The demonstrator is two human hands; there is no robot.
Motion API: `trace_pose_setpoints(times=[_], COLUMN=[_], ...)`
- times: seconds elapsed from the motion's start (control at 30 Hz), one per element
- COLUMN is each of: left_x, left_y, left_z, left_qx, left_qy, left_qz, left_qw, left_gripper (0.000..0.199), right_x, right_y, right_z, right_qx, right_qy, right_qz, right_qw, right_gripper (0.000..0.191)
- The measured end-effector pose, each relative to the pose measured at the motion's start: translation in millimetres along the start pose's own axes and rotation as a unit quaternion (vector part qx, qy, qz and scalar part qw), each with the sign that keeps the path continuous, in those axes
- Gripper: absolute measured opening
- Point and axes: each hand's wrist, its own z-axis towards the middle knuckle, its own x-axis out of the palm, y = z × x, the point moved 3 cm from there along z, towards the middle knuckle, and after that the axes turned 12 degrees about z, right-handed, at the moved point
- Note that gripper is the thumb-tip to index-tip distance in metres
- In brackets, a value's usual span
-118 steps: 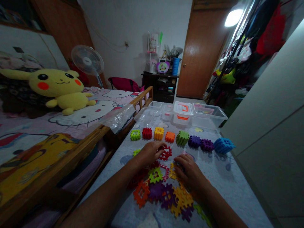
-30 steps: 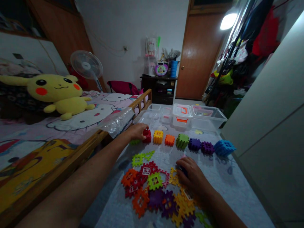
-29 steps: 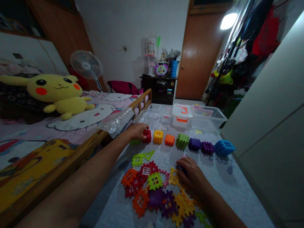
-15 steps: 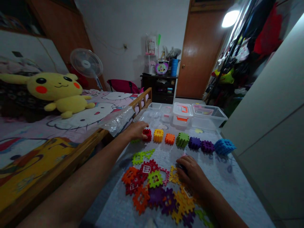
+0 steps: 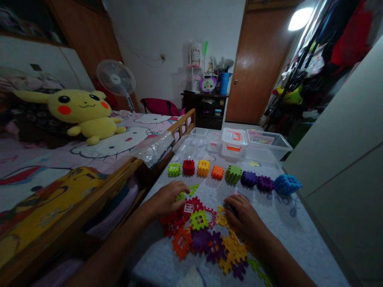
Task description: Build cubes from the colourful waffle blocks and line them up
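Note:
Loose notched plastic pieces lie in a pile on the cloth-covered table [image 5: 302, 247], among them a lime piece [image 5: 199, 220], an orange piece [image 5: 182, 242] and a purple piece [image 5: 214, 246]. My left hand [image 5: 172, 196] is over lime pieces at the pile's upper left, its fingers curled; whether it grips one is hidden. My right hand [image 5: 241, 211] rests by the yellow pieces [image 5: 233, 251], fingers bent, with something dark under them that I cannot make out. Behind stands a row of stacks: lime [image 5: 174, 170], red [image 5: 188, 167], yellow [image 5: 203, 168], orange [image 5: 218, 172], green [image 5: 233, 174], purple and blue [image 5: 287, 184].
Clear plastic boxes [image 5: 267, 146], one with an orange-latched lid [image 5: 234, 137], stand at the table's far end. To the left are a wooden bed rail [image 5: 119, 171], a plastic bag [image 5: 155, 149] and a yellow plush toy [image 5: 86, 113]. A white cabinet is on the right.
My left hand has left the red stack and come nearer, down to the lime pieces of the pile. The lime stack now shows fully. My right hand stays by the yellow pieces; the view has shifted slightly.

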Motion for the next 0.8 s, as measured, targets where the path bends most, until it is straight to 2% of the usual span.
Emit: trace_pose_setpoints(times=[0.13, 0.2, 0.3, 0.43, 0.57, 0.7, 0.8], left_x=[4.5, 8.2, 16.0, 26.0, 26.4, 14.3, 8.8], left_y=[-6.9, -9.2, -12.8, -21.8, -26.2, -3.5, 24.5], left_z=[-13.2, -13.8, -10.1, -3.6, -1.0, -5.9, -14.0], left_qx=[0.018, 0.011, -0.007, -0.016, -0.006, -0.061, -0.125], left_qy=[0.051, 0.061, 0.051, 0.031, -0.003, -0.065, -0.082], left_qz=[-0.025, -0.024, -0.012, -0.006, -0.029, -0.030, -0.002], left_qw=[0.998, 0.998, 0.999, 0.999, 1.000, 0.996, 0.989], left_gripper=[0.039, 0.036, 0.029, 0.031, 0.031, 0.029, 0.030], right_x=[1.7, 3.1, 4.7, 3.5, 0.0, 2.3, 10.2], right_y=[-1.6, -3.7, -6.4, -6.1, 9.6, 39.9, 55.3], right_z=[-0.7, -1.0, -0.9, -0.7, 0.4, 3.3, 5.8], right_qx=[0.009, 0.016, 0.011, 0.011, 0.002, -0.027, -0.040], right_qy=[0.014, 0.019, 0.019, 0.013, 0.024, 0.072, 0.126], right_qz=[-0.002, 0.000, 0.004, 0.003, 0.010, 0.038, 0.055], right_qw=[1.000, 1.000, 1.000, 1.000, 1.000, 0.996, 0.990], right_gripper=[0.016, 0.016, 0.015, 0.016, 0.021, 0.045, 0.047])
